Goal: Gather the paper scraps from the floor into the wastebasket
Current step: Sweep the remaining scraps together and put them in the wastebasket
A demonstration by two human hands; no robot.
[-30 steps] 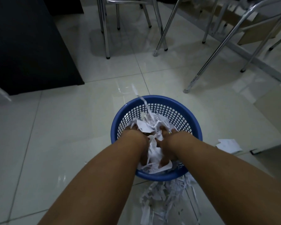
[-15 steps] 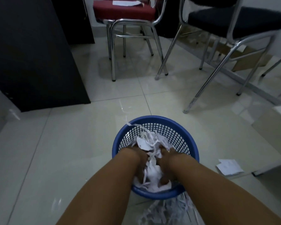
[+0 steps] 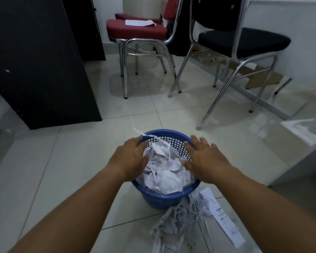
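Note:
A blue mesh wastebasket stands on the tiled floor, heaped with white paper scraps. My left hand lies over the basket's left rim, fingers spread and palm down, holding nothing. My right hand hovers over the right rim, also flat and open. A pile of shredded strips and a long printed slip lies on the floor just in front of the basket, to its right.
A red chair with a sheet of paper on its seat and a black chair stand behind the basket on chrome legs. A dark cabinet rises at the left. A white edge juts in at the right.
Both hands have come up out of the basket, where they were pressed into the scraps, and now spread flat over its rim. The camera has tilted up, showing the chairs.

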